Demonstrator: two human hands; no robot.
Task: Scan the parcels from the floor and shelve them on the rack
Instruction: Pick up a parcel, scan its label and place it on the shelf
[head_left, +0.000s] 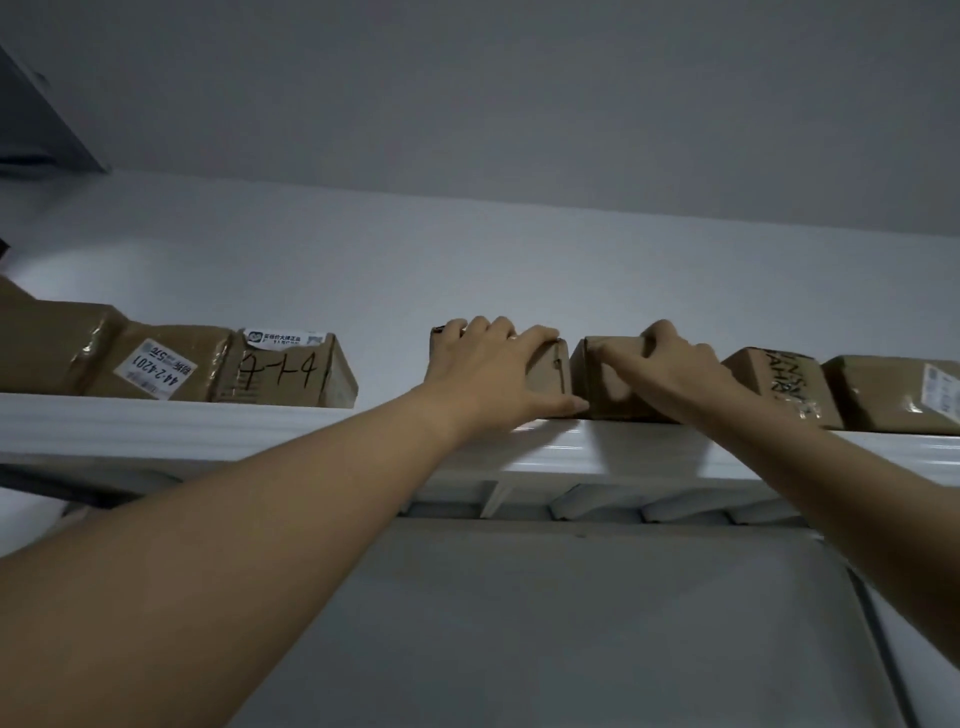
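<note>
**Presently: Two Boxes in Hand on the Top Shelf**

Presently the shelving step appears to be under way. Both arms reach up to the rack's top shelf (260, 423), which is white and seen from below. The left hand (493, 374) grips the left box (545, 376), with fingers curled over its top and the thumb low on its near face. The right hand (675, 369) grips the right box (605, 389) likewise, with fingers hooked over the top edge and the thumb laid along the front. The two boxes sit on the shelf side by side, almost touching, each directly under its hand.

Work done, by appearance: four other parcels stand on the same shelf.
- **Left, well apart from the hands:** a labelled taped parcel (150, 364) and a handwritten box (285, 371).
- **Right:** a marker-lettered box (779, 387) just beside the right hand, and a far-right parcel (893, 395) beyond it.

Work left cannot be assessed, since the floor, any waiting parcels and the scanner are out of view. Whether these two boxes were scanned is not shown.
</note>
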